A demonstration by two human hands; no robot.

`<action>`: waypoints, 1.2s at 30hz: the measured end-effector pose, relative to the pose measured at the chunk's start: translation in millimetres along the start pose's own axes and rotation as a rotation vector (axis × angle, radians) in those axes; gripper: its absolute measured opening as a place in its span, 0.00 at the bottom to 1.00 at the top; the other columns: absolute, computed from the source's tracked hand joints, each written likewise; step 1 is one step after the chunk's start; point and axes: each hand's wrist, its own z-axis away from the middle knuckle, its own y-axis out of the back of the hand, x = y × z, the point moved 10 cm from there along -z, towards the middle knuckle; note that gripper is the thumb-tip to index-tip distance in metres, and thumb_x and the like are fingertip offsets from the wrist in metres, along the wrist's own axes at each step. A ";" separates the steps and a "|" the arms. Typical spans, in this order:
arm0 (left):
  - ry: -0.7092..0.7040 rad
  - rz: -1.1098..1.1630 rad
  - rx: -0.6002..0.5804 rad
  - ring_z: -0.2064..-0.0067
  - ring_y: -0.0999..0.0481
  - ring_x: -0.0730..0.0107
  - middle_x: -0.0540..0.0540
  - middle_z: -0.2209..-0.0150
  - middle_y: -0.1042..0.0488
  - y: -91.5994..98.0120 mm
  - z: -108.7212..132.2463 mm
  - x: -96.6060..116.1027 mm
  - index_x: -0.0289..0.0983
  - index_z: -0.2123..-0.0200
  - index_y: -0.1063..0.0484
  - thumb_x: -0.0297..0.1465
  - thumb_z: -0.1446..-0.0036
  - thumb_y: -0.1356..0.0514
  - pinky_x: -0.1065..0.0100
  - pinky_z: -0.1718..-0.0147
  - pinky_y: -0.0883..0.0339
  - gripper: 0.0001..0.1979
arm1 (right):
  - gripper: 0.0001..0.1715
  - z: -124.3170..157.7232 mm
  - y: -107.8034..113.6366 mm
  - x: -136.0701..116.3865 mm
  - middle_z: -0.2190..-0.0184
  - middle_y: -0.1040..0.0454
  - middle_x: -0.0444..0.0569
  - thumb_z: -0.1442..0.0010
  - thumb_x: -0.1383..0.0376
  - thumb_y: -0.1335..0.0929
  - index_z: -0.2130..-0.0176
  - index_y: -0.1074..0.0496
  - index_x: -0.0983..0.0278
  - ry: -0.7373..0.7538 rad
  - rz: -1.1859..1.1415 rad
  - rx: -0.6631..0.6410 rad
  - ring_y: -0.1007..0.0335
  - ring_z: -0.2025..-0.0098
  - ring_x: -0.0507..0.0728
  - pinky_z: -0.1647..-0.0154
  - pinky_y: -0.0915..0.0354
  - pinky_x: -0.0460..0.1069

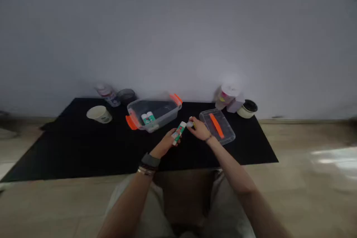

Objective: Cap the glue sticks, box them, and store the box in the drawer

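Gripping glue stick (pixel 179 132) in left hand (pixel 166 143), left fingers (pixel 173 134) wrapped around lower barrel; long axis diagonal, upper end pointing away and rightward. Right hand (pixel 200 129) at that end, right fingers (pixel 193 121) pinched narrow on small pale piece (pixel 190 124). Stick over black mat (pixel 83 152), between clear tub (pixel 164 117) and clear lid (pixel 206 119)

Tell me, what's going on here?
Someone's left hand holds a green-and-white glue stick, and their right hand is at its end. Two more glue sticks lie in a clear plastic tub with orange handles on a black mat. A clear lid sits nearby.
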 end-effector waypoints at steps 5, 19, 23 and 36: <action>-0.018 -0.044 -0.130 0.75 0.34 0.80 0.51 0.70 0.31 -13.5 -1.1 -6.3 0.35 0.60 0.31 0.54 0.52 0.34 0.75 0.79 0.44 0.29 | 0.18 25.1 7.5 -4.5 0.55 0.26 0.52 0.42 0.63 0.31 0.51 0.30 0.62 0.040 -0.195 -0.036 0.29 0.55 0.57 0.52 0.35 0.52; 0.029 -0.158 -0.309 0.73 0.31 0.76 0.48 0.67 0.28 -27.7 1.2 -22.3 0.34 0.55 0.30 0.56 0.49 0.37 0.73 0.76 0.40 0.32 | 0.21 30.9 6.9 7.9 0.73 0.31 0.41 0.46 0.50 0.27 0.61 0.30 0.62 -0.152 -0.560 -0.103 0.37 0.72 0.50 0.70 0.38 0.46; 0.028 -0.140 -0.330 0.75 0.32 0.77 0.49 0.69 0.29 -29.9 1.5 -28.9 0.34 0.58 0.31 0.57 0.47 0.39 0.72 0.76 0.39 0.31 | 0.20 34.2 3.1 3.1 0.75 0.33 0.41 0.44 0.49 0.28 0.66 0.32 0.61 -0.155 -0.467 -0.113 0.38 0.74 0.51 0.73 0.42 0.46; -0.175 -0.366 -0.363 0.77 0.38 0.78 0.52 0.74 0.36 -47.4 17.7 -10.7 0.36 0.68 0.35 0.57 0.40 0.47 0.72 0.77 0.44 0.28 | 0.18 39.4 6.4 -40.8 0.78 0.41 0.39 0.33 0.55 0.40 0.72 0.39 0.61 -0.020 -0.283 -0.040 0.44 0.76 0.50 0.71 0.47 0.47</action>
